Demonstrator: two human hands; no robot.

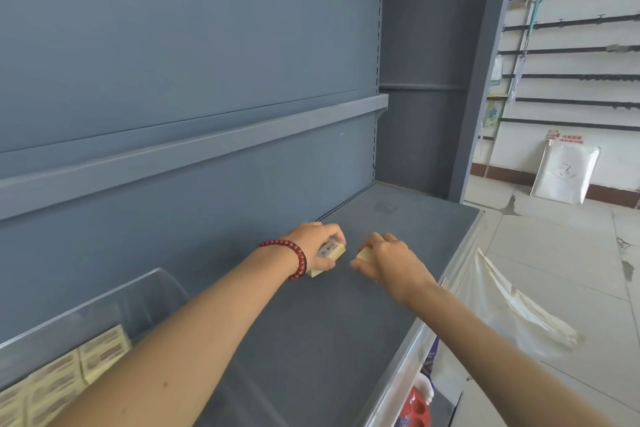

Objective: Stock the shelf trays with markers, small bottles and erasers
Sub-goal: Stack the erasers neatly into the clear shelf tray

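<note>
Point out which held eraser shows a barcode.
The left eraser, in the left hand by the bead bracelet, bears a barcode; the right eraser, in the right hand, shows plain cream.

Bare shelf deck point(415, 236) lies open rightward; clear tray point(121, 308) seemingly blocks the left.

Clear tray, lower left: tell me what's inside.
Inside the clear tray lie cream wrapped erasers, packed flat side by side. The left forearm covers its near part, so the count is hidden.

White sack point(563, 173) leans on rt wall point(588, 63) below hook rails point(571, 76), w/ cracked floor tiles point(554, 253).
</note>
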